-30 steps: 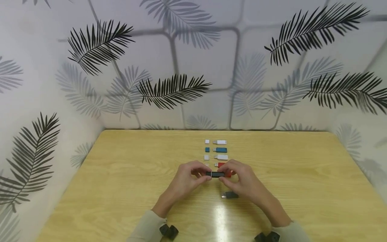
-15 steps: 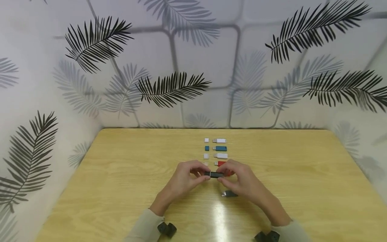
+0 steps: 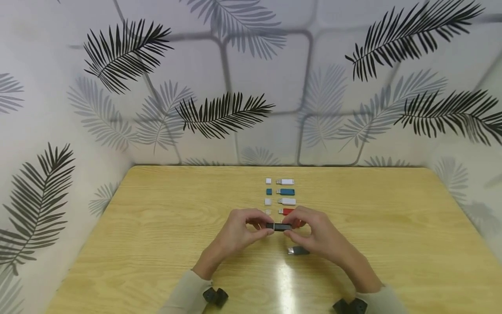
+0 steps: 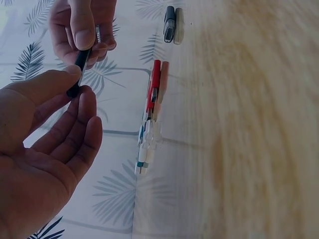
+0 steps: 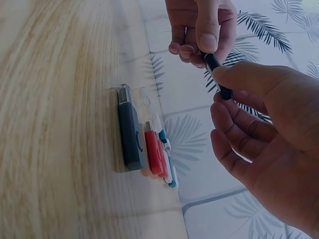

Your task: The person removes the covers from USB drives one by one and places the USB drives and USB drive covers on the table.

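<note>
Starting nearest, on the wooden table (image 3: 157,226): lying flat just right of centre, a dark grey USB stick (image 3: 299,250), metal plug bare and pointing left, no cap showing beside it.

Just beyond and above it, pinching a black USB stick (image 3: 279,226) clear of the table: left hand (image 3: 239,231) clamping thumb and forefinger on the left end, right hand (image 3: 313,233) clamping thumb and forefinger on the right end, remaining fingers loosely curled. Holding it level, lengthwise left to right. Judging by the grip, working the cap at the left end, though not showing plainly whether it is being pulled off or pushed on.

Farther on, lying in a tidy column with plugs bare and pointing left: a red stick (image 3: 287,211) with a pale cap (image 3: 268,212) to its left, then a white stick (image 3: 287,201) with a white cap (image 3: 268,202), a blue stick (image 3: 287,192) with a blue cap (image 3: 268,192), and farthest a second white stick (image 3: 285,182) with its own small cap (image 3: 268,181). Showing a further scrap of red behind the right fingers, too hidden to identify.

Judging from the layout: four sticks and the grey one already standing uncapped, the black one in hand, so seemingly nearing the end of the row.
</note>
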Tool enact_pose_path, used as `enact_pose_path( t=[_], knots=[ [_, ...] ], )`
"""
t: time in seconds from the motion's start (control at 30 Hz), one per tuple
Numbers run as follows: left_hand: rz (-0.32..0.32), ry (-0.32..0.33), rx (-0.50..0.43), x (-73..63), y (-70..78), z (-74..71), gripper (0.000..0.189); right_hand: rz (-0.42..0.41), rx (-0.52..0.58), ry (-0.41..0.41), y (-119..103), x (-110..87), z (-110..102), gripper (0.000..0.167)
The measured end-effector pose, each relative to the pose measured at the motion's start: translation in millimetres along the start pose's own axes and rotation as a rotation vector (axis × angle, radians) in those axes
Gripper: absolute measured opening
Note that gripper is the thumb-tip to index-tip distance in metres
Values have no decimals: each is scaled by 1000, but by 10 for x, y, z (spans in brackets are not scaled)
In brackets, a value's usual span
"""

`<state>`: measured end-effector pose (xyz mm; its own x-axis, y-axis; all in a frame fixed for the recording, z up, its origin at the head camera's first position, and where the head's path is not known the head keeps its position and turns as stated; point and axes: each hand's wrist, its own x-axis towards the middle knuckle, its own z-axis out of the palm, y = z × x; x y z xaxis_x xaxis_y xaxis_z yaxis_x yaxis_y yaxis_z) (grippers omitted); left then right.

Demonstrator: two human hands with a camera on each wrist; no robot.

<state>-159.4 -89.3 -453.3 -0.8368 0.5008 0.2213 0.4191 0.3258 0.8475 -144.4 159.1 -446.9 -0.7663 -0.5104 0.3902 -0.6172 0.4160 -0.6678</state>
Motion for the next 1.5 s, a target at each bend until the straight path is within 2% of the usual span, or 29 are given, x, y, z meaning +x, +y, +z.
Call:
enact_pose_path(
  t=[0.47, 0.7, 1.3, 1.4, 1.5],
  knots=[
    [26, -5, -13, -3, 26, -54, 14, -60, 36, 20, -13, 3, -15, 23],
    [36, 9, -58, -17, 35, -103, 14, -108, 35, 42, -64, 28, -18, 22],
    [75, -8, -91, 16, 104, -170, 14, -149, 16, 34, -143, 40, -117, 23],
    [58, 35, -113, -18, 82, -242, 13, -143, -14, 55, -108, 10, -213, 25],
    [17, 109, -132, -86, 43, -350, 15, -129, -55, 123, -46, -50, -369, 32]
  ],
)
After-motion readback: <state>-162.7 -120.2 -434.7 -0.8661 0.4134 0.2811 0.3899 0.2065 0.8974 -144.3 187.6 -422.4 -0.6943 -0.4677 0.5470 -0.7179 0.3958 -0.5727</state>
